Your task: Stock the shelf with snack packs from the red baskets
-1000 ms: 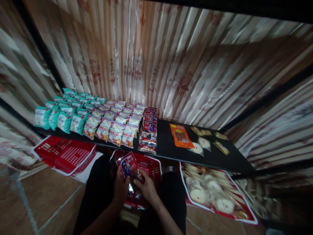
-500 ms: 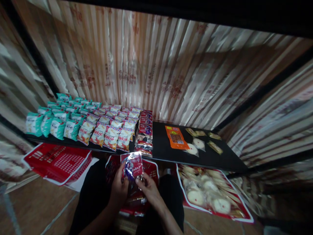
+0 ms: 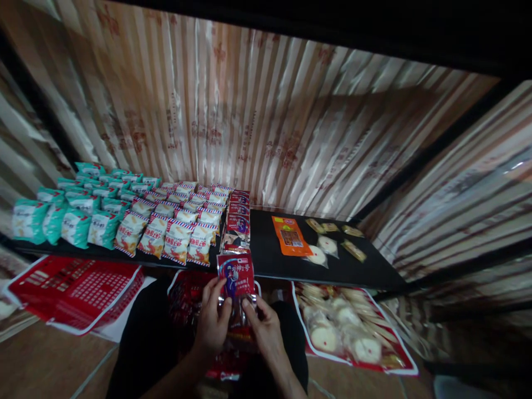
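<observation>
Nearest, between two knees in black trousers, sits a red plastic basket with a white rim, holding dark, shiny packets too dim to make out singly. Above it, the left hand and the right hand are close together, both clamped on a glossy, flat, dark red packet with a blue figure and white lettering. Their thumbs press its shiny lower part; its printed face is turned to the wearer, and its top overlaps the shelf's front edge in view. Whether it touches that edge cannot be told.

To the right, a second red basket with a white rim carries round, pale pieces in clear wrap. To the left is a third red, slotted plastic basket.

On the long black shelf, puffy teal-and-white bags fill the left end. Beside them stand white bags with striped edges, then a front-to-back row of dark red packets. Towards the right end lie a flat orange pouch, two white discs in clear wrap and four small, oblong golden packets.

Behind the back edge hangs a creased, striped sheet.
</observation>
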A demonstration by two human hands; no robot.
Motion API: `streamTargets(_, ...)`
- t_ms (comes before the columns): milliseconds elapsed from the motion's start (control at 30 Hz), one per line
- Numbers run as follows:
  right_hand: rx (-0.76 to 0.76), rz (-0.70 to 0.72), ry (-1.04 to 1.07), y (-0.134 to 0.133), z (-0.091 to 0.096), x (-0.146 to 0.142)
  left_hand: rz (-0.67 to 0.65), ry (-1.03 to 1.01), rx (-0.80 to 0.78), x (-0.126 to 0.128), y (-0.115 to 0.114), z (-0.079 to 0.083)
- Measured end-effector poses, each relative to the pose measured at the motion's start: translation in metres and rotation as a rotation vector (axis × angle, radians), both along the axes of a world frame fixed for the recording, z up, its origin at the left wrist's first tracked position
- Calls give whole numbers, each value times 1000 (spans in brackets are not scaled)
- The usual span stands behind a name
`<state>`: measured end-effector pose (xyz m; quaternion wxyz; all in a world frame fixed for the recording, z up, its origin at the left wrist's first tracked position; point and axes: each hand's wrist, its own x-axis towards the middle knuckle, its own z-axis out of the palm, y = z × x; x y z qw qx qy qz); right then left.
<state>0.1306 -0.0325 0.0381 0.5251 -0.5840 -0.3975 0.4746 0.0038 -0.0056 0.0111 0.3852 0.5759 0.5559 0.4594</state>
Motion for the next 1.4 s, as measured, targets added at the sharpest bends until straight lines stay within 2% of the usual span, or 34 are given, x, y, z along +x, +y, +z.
streamTargets(233,160,54,-202,-7,11,0,-156,-261,-179,17,-10,16)
streamTargets(333,236,140,-218,-9,14,-2,-233,-404,-251,19,-12,26)
streamTargets(400,244,177,-210,-8,15,-3,-239,-489,-324,20,-11,33)
streamTargets(467,235,117,-220,-4,13,-2,-223,-585,-387,20,-10,40)
streamTargets(533,213,-41,-229,2,9,2,-199,-713,-479,20,-7,44)
streamTargets(600,165,-207,-178,10,4,6,-168,-837,-622,22,-4,43)
streamTargets(667,84,-256,-70,16,0,11,-137,-910,-750,24,-1,38)
streamTargets(733,-17,-166,50,19,-2,15,-145,-904,-793,26,3,32)
streamTargets(800,-91,-87,128,20,-4,16,-188,-854,-769,27,7,29)
streamTargets(967,-30,-245,185,25,-12,21,-321,-735,-591,25,18,33)
streamTargets(1100,-18,-286,86,43,-13,33,-420,-562,-507,22,22,32)
streamTargets(1167,-6,-326,18,56,-12,40,-393,-515,-493,22,24,27)
streamTargets(1267,19,-350,-51,81,-10,47,-283,-452,-508,23,31,21)
streamTargets(1400,57,-324,-195,118,-6,50,-146,-408,-467,27,54,20)
